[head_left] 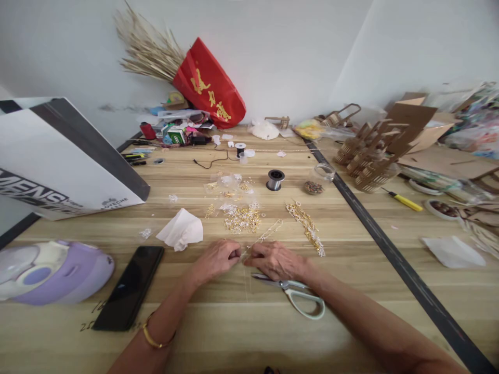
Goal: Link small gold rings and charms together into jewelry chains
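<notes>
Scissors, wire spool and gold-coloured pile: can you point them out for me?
Scissors (286,284): head view, at the pivot.
Wire spool (276,181): head view, on the wound wire.
Gold-coloured pile (242,220): head view, middle of the small pieces.

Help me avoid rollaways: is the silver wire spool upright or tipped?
Upright: the silver wire spool stands on end, its round top showing.

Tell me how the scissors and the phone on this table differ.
The scissors have metal blades and pale green loop handles, while the phone is a plain dark rectangular slab. The scissors lie close by the right hand, whereas the phone lies off to the left, apart from both hands. Both rest on the wooden table.
</notes>
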A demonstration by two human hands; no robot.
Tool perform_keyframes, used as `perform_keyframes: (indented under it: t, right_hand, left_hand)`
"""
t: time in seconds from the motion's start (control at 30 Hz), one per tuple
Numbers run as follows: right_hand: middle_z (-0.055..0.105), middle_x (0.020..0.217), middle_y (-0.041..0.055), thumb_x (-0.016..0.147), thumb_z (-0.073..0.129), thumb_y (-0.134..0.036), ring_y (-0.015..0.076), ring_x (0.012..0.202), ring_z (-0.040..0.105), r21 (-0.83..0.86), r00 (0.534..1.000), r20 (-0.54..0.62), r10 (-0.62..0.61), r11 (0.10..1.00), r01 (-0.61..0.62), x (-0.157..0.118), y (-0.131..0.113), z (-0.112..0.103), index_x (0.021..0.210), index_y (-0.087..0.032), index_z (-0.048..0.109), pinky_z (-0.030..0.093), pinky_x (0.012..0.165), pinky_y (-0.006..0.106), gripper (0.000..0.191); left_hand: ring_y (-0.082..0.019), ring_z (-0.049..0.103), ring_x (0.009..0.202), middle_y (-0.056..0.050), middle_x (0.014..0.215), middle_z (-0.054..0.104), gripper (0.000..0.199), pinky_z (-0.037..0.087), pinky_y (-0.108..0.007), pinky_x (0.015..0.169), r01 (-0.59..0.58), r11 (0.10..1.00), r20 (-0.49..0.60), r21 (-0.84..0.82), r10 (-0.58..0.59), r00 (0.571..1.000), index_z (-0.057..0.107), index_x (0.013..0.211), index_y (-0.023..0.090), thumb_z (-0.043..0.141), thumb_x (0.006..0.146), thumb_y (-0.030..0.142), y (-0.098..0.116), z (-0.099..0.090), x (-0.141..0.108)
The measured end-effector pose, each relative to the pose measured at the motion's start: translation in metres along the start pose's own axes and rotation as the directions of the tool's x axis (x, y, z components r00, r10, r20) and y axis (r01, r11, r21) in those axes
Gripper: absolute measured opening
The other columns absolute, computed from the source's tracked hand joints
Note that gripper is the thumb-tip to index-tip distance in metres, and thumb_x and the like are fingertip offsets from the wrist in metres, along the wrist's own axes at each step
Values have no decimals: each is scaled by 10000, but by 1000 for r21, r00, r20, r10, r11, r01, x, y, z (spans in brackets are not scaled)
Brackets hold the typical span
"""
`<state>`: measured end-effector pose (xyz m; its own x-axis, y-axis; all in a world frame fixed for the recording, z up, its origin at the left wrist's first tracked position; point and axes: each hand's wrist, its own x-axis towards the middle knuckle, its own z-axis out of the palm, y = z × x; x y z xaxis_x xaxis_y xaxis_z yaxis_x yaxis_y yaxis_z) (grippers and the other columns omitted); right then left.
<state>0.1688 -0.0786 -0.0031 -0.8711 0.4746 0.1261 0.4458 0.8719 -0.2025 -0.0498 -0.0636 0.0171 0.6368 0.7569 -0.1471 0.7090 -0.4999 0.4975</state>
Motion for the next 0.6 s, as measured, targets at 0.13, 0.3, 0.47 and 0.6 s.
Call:
perform_keyframes:
  t: [0.13,0.3,0.47,0.6]
  right_hand:
    - [539,899,40,919,403,-192,123,727,509,7,1000,-6,12,1000,-11,0,0,2,1203,-246,523,375,656,237,313]
    - [542,907,39,925,378,-173,127,743,509,-7,1000,6,17,1000,-17,0,-1,1,1218,-244,506,379,668,242,327]
    - [543,880,41,925,388,-200,135,745,517,-1,1000,-3,5,1000,-5,0,-3,0,1165,-236,538,389,660,245,285]
    - [556,872,61,931,359,-168,126,730,532,35,997,-78,28,999,-26,0,-2,-2,1089,-171,568,388,623,230,262]
  left_hand:
    - [-135,544,648,-1,687,616,103,363,-221,610,-2,999,-2,-39,2,1000,603,736,168,510,775,191,0,-2,-1]
    - [-130,539,646,1,678,612,108,364,-216,608,8,997,3,-75,-8,1000,604,731,164,522,776,217,-1,-3,-2]
    - [-128,542,637,-2,685,620,103,364,-215,602,-6,993,-4,-117,6,1000,613,745,164,525,770,213,-6,-2,-3]
    - [-130,554,658,-8,713,639,124,374,-214,621,-7,983,-26,-186,3,1000,634,762,160,531,774,227,-11,-2,-3]
